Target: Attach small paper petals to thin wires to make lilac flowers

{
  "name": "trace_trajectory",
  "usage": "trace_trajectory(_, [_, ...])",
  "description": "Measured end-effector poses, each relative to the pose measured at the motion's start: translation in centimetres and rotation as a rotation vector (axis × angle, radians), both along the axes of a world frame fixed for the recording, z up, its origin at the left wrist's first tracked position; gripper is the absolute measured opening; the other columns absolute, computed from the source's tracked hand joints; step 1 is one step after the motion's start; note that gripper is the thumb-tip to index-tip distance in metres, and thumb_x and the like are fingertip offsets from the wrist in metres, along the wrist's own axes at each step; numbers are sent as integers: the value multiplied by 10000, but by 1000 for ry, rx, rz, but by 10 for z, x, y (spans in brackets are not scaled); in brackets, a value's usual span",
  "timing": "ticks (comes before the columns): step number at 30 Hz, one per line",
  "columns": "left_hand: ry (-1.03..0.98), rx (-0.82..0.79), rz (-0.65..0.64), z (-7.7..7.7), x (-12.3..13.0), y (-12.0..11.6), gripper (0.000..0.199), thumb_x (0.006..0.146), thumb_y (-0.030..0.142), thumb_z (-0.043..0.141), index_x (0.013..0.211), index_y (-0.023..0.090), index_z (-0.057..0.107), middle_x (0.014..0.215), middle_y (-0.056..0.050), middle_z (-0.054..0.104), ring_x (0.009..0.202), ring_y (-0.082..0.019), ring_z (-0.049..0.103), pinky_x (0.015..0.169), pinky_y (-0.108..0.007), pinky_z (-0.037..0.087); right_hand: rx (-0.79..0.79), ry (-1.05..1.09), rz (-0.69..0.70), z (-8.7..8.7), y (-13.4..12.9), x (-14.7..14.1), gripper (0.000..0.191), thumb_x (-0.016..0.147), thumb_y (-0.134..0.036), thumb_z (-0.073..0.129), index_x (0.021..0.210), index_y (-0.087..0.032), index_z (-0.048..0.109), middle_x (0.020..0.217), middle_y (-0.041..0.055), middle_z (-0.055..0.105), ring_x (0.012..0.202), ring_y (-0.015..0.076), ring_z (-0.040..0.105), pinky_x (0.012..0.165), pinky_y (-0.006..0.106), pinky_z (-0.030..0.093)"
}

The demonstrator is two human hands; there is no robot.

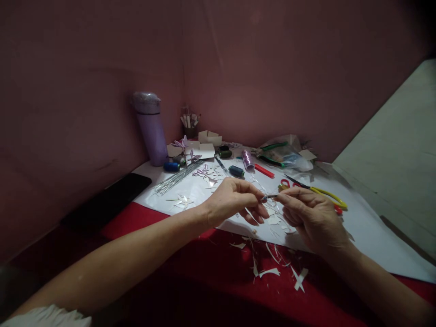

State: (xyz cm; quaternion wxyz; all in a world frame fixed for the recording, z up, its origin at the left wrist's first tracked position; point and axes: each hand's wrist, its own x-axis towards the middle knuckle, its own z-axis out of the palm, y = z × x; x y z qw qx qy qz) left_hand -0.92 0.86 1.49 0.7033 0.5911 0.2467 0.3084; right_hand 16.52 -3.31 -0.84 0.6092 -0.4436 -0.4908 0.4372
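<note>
A small, thin, slightly curved dark-and-pale piece point(270, 196) is pinched at its two ends between my hands; its kind is too small to make out. My left hand point(236, 202) grips the left end with thumb and forefinger, the other fingers loosely bent below. On the right end, the thumb and forefinger of my right hand point(311, 218) press together. A shiny purple thread spool point(247, 160) lies just beyond, with a pale strand trailing toward my hands. Paper scraps point(273, 219) lie beneath them. Yellow-handled scissors point(329, 195) rest beside my right hand.
White paper point(368, 231) covers a red cloth point(204, 263). Around it are a purple bottle point(151, 131), wires point(179, 177), a blue spool point(171, 167), thread-wrapped leaf shapes point(202, 171), a red strip point(264, 170), green-handled pliers point(272, 160) and a black flat object point(109, 200).
</note>
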Motion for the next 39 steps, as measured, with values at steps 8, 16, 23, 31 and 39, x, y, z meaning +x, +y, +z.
trace_trajectory(8, [62,69,3,-4,2,0,108,698,181,602,741,83,593,588,-54,632,485,-115,598,516,-261,507,18,-68,3,-2,-1,2,155,690,-318,729,684,-185,650,398,-92,330,352,41,235,361,211,145])
trace_trajectory(16, [17,380,179,-4,-1,0,374,705,239,673,1053,129,591,1112,-123,608,902,-174,597,657,-266,510,103,-246,-32,-6,-3,2,138,690,-320,731,698,-193,679,461,-63,447,394,51,317,366,202,240])
trace_trajectory(23, [188,507,58,-6,3,-6,222,720,289,677,869,125,678,825,-46,662,739,-119,573,640,-226,436,148,-482,2,-2,-13,0,138,721,-347,691,719,-210,689,593,3,639,524,132,568,462,228,441])
trace_trajectory(31, [202,266,39,-12,3,6,165,761,248,613,682,106,589,579,-14,591,532,-89,549,531,-220,444,225,-683,52,-2,-15,-2,159,808,-329,607,781,-194,686,562,6,611,494,118,523,424,223,381])
trace_trajectory(39, [16,77,-67,-9,2,3,69,802,111,530,736,111,511,629,-42,625,601,-131,630,554,-274,522,231,-599,20,-4,-10,2,108,786,-298,632,724,-220,674,566,-6,595,505,107,473,427,218,349])
